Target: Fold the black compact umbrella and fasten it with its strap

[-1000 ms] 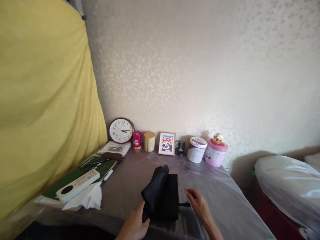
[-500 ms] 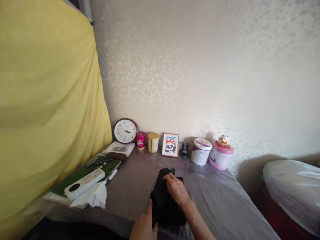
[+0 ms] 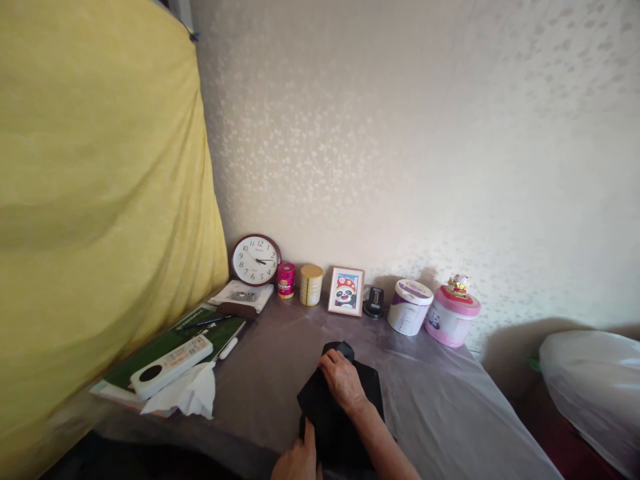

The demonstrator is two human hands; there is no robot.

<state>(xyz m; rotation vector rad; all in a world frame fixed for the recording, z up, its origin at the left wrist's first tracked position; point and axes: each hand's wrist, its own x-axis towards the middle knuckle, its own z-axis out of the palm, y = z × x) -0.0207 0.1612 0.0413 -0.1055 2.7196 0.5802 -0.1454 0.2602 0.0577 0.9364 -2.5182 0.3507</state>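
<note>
- At the bottom centre of the frame, the left hand (image 3: 296, 461) has its fingers clamped on the lower left edge of a black cloth (image 3: 337, 433); part of this hand is cut off by the frame, so its thumb is hard to make out.
- Just above and to the right, the right hand (image 3: 344, 381) bends its fingers together over the cloth's upper fold, its forearm crossing the fabric.
- The cloth itself lies in the lower middle, on a table with a grey cover (image 3: 265, 400).
- Over in the lower left, a crumpled tissue (image 3: 190, 393) lies against a white case (image 3: 173, 367) on a green book (image 3: 220, 333).
- At the right edge sits a clear plastic bag (image 3: 595, 373).
- Farther back, left of centre, a round clock (image 3: 257, 260) leans on the wall (image 3: 400, 147).
- Right of it stand a pink tin (image 3: 286, 280), a yellow-lidded tin (image 3: 311, 288), a panda picture (image 3: 346, 291), a white and purple tub (image 3: 410, 313) and a pink tub (image 3: 453, 319) topped by a figurine (image 3: 459, 285).
</note>
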